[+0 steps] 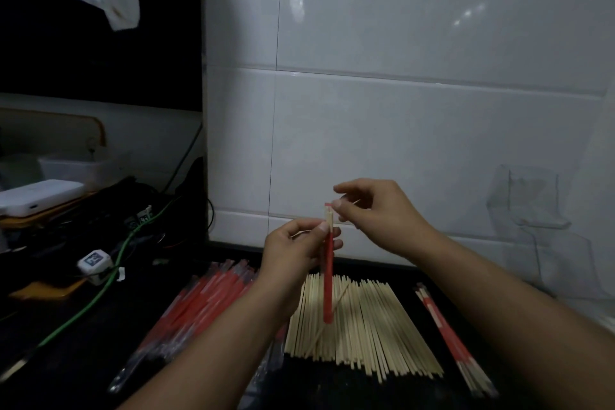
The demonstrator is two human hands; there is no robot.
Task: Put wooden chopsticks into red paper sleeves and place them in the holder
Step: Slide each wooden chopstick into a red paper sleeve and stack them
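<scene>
Red paper sleeve (328, 280) held upright in left hand (293, 256), mouth up for loading. Chopstick tops (329, 218) pinched by right hand (372, 213); bare chopsticks (362, 326) spread below within reach

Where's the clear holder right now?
In the head view, the clear holder is at the right, against the white tiled wall, beyond the right hand.

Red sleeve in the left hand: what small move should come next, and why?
Probably push the chopsticks further down: their tops stick out above the red sleeve, which the left hand holds upright, and the right hand pinches at that top end.
</scene>
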